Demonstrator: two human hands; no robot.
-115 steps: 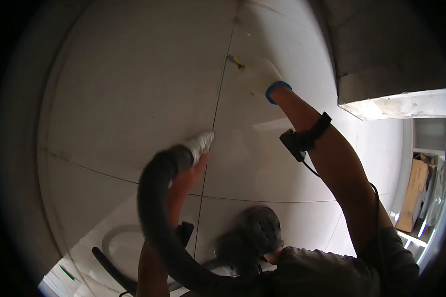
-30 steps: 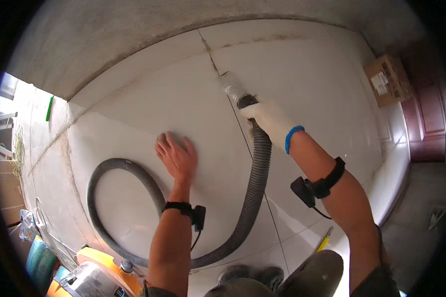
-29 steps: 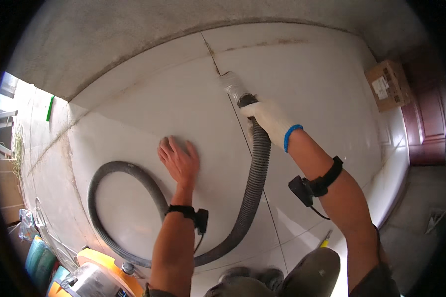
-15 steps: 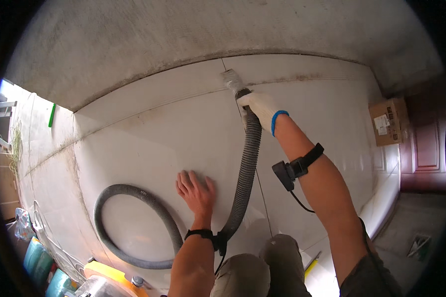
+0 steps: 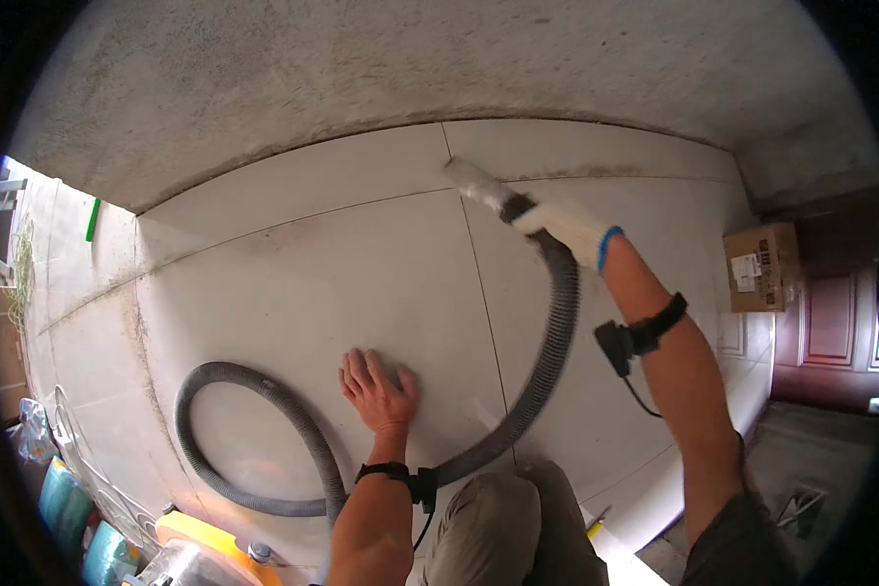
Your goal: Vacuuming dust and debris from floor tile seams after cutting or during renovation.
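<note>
A: How was the hose (image 5: pixel 560 322) held?

B: The gloved right hand (image 5: pixel 562 227) had its fingers clamped around it just behind the clear-wrapped nozzle (image 5: pixel 477 184), probably because a grip so near the mouth steered it best.

A: And the left hand (image 5: pixel 381 391)?

B: It held nothing. Its bare fingers were slightly apart, palm down on the floor (image 5: pixel 371 283), likely to prop the person up.

A: Where was the nozzle?

B: Near the floor's far edge, short of the wall (image 5: pixel 400 68), its mouth close to a tile joint. It was blurred, so I couldn't tell whether it touched.

A: Why the loop?

B: The hose lay in 1 loop left of the bare hand, presumably as slack for reaching. The yellow machine (image 5: pixel 200 537) stood toward the floor's near left corner, perhaps to be out of the arms' way.
</note>
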